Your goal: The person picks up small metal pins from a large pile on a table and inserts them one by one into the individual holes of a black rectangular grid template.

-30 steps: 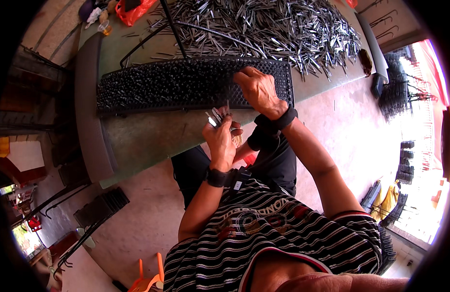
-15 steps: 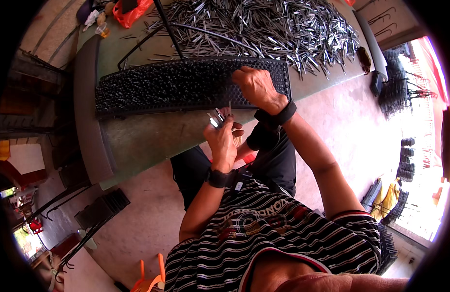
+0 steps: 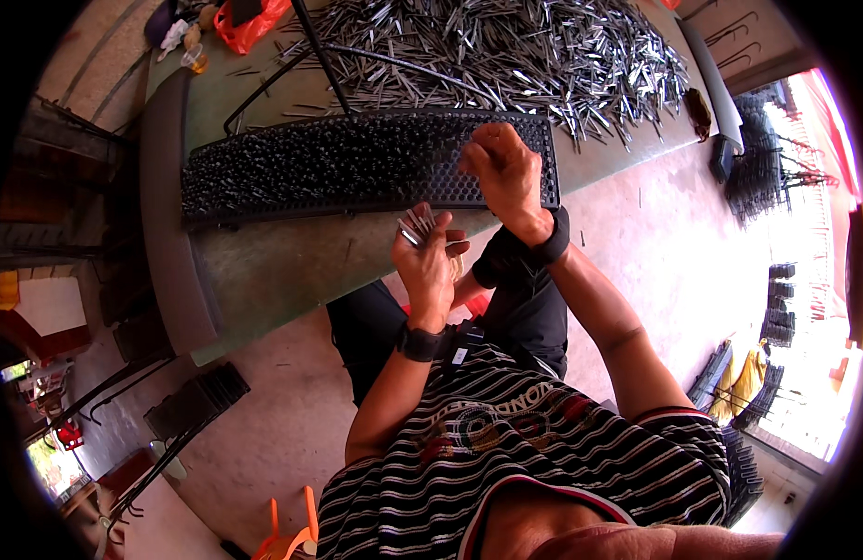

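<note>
A bunch of thin, shiny metal strips point(image 3: 416, 227) sticks up from my left hand point(image 3: 424, 271), whose fingers are closed around them just off the front edge of a long black rack point(image 3: 501, 198). The rack is a curved tray with rows of holes, and many small metal ends stand in its left and middle parts; its right end shows bare holes. Over that right end hovers my right hand point(image 3: 511, 182), fingers curled in and thumb bent. Its fingertips are blurred, so anything pinched there is too small to make out.
A large heap of loose metal strips point(image 3: 506, 56) covers the far side of the green table point(image 3: 264, 271). Thin black rods point(image 3: 324, 56) rise behind the rack. A red plastic bag point(image 3: 240, 35) and a plastic cup point(image 3: 194, 60) stand far left. An orange chair point(image 3: 287, 541) is at lower left.
My right hand has shifted slightly right and turned, with its thumb side now showing. My left hand stays nearly in place, and the strips in it have tilted.
</note>
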The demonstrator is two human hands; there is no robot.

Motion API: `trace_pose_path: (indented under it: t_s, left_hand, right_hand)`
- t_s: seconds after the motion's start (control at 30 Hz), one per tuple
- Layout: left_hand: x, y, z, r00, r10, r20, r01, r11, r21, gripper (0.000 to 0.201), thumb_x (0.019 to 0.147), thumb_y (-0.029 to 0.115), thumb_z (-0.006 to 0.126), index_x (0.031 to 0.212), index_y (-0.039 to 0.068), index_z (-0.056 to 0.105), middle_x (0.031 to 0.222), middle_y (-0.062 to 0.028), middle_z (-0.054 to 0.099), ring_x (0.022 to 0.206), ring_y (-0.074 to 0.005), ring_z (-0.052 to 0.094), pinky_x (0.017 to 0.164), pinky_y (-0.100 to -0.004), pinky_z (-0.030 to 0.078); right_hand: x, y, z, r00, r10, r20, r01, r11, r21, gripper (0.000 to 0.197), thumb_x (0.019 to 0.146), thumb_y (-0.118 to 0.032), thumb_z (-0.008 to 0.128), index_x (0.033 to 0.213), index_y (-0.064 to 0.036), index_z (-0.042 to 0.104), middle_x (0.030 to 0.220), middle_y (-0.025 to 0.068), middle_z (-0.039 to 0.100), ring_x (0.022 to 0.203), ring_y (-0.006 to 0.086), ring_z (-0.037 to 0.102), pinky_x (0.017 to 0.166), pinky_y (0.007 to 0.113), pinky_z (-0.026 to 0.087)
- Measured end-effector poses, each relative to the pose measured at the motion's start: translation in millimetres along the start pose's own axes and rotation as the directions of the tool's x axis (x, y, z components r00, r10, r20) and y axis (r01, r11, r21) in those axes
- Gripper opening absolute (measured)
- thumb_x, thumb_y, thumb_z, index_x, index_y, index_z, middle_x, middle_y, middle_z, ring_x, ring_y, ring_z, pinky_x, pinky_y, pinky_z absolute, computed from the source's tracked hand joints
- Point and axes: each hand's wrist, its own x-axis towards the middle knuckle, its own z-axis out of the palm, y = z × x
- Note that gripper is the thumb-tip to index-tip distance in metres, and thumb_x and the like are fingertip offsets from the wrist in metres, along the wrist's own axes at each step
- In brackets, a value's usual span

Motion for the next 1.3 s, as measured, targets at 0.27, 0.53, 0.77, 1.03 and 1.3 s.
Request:
trace_pose_path:
  t_s: [0.27,0.53,0.77,1.03,1.3]
  left_hand:
    - [6,1,-9,1.000,-0.030,-0.005,0.030,0.999,-0.018,0.010,0.084,-0.003,0.051,0.092,0.001,0.056,0.078,-0.0060,0.057,0.063,-0.0174,0.059,0.057,-0.0302,0.051]
    - [3,7,-6,0.999,-0.040,-0.011,0.039,0.998,-0.059,0.014,0.083,-0.003,0.052,0.095,0.000,0.057,0.081,-0.0070,0.059,0.066,-0.0179,0.060,0.058,-0.0305,0.051]
    - [5,-1,-6,0.998,-0.048,0.039,0.049,0.998,-0.043,0.018,0.085,-0.004,0.048,0.099,-0.001,0.057,0.084,-0.0085,0.060,0.071,-0.0207,0.063,0.063,-0.0336,0.054]
    - [8,0,-8,1.000,-0.012,0.022,0.012,1.000,-0.015,0.016,0.086,-0.004,0.046,0.099,-0.002,0.056,0.084,-0.0078,0.055,0.069,-0.0205,0.061,0.062,-0.0339,0.054]
    - [8,4,-11,0.999,-0.033,0.018,0.033,0.999,-0.032,0.017,0.086,-0.002,0.045,0.099,-0.002,0.056,0.084,-0.0082,0.055,0.066,-0.0194,0.060,0.060,-0.0325,0.053]
  right_hand:
    - [0,24,8,0.959,-0.265,0.102,0.281,0.936,-0.212,0.008,0.082,-0.001,0.056,0.090,-0.0023,0.054,0.071,0.0127,0.061,0.062,0.0264,0.064,0.053,0.034,0.049]
    - [-6,-2,0,0.966,-0.195,0.172,0.252,0.862,-0.439,0.010,0.076,-0.012,0.064,0.080,-0.0029,0.062,0.071,0.0113,0.061,0.059,0.0289,0.060,0.053,0.036,0.047]
    - [-11,-5,-1,0.958,0.136,0.251,-0.121,0.990,-0.075,0.008,0.074,-0.006,0.064,0.078,0.0006,0.063,0.068,0.0117,0.064,0.059,0.0183,0.064,0.052,0.028,0.048]
    - [-7,13,10,0.976,-0.216,0.042,0.220,0.967,-0.128,0.011,0.082,-0.001,0.058,0.092,-0.0008,0.053,0.071,0.0134,0.061,0.063,0.0212,0.065,0.052,0.030,0.049]
    - [-8,17,11,0.945,-0.304,0.124,0.324,0.923,-0.207,0.012,0.081,-0.001,0.059,0.091,-0.0027,0.053,0.073,0.0153,0.059,0.063,0.0324,0.061,0.050,0.036,0.047]
